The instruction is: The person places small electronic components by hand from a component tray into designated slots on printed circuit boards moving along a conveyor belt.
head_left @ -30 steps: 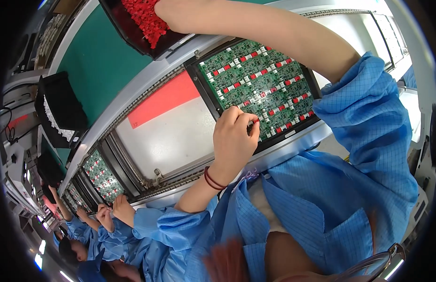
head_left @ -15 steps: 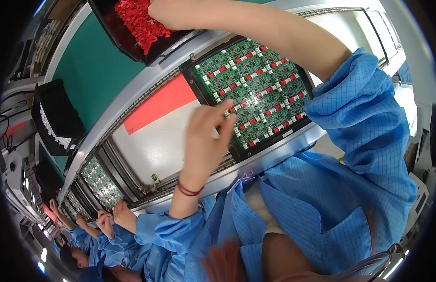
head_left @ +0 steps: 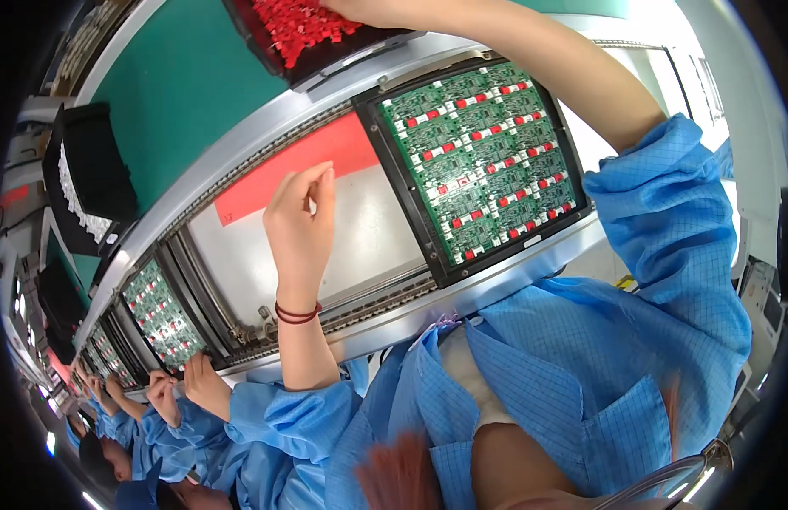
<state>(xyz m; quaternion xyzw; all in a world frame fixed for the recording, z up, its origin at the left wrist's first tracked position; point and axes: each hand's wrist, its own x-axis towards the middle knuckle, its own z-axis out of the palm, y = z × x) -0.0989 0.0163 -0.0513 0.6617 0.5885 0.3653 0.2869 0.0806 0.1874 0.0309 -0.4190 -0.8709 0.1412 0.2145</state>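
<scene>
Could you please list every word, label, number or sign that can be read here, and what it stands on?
No text is clearly legible.
Red sheet: small dark corner mark, too small to read surely.
Boards: any printing is too small.
Frame: pale label on the near edge, too small.
Black bin at left: white tag, too small.

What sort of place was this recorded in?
Probably an electronics assembly line: a framed panel of green circuit boards sits on a chain-edged conveyor, a black bin of loose red parts stands beyond it, and other people in blue work alongside.
</scene>
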